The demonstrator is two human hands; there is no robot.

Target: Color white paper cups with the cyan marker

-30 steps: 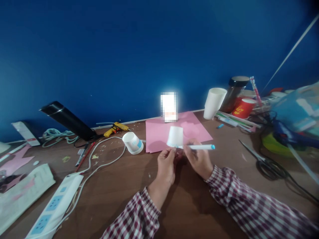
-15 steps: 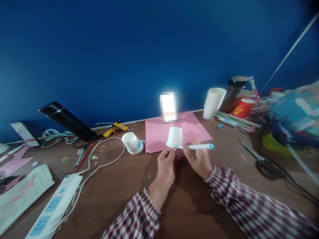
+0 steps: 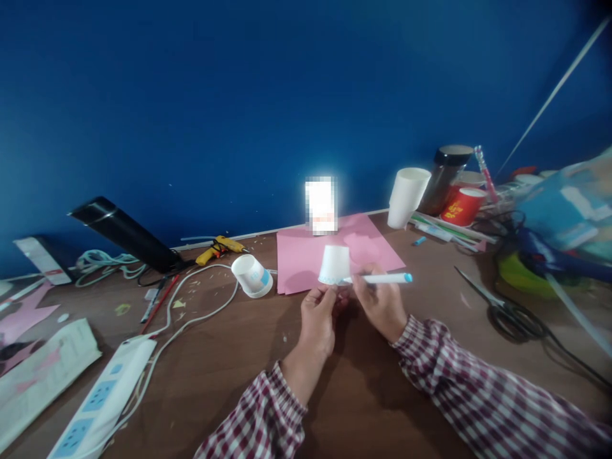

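Note:
Between my hands is a small white paper cup (image 3: 335, 262), upside down, with blue marks along its lower rim. My left hand (image 3: 319, 319) pinches that rim from the near side. In my right hand (image 3: 382, 305) is a white felt-tip marker (image 3: 385, 278) with a light blue end; its tip is at the cup's rim. Behind the cup lies pink paper (image 3: 296, 261) on the brown table. To the left, another white paper cup (image 3: 251, 277) with a blue patch lies tilted.
Scissors (image 3: 507, 312) lie on the right. Stacked white cups (image 3: 406, 197), a red cup (image 3: 461, 205) and a dark bottle (image 3: 442, 178) stand behind them. A power strip (image 3: 105, 395), a yellow glue gun (image 3: 220, 248) and a black cylinder (image 3: 129, 233) are on the left. A blue marker cap (image 3: 419, 241) lies near the pens.
The marker tip has shifted slightly along the cup's rim, and more blue marks show there. My left hand keeps its hold. The whole view has moved a little.

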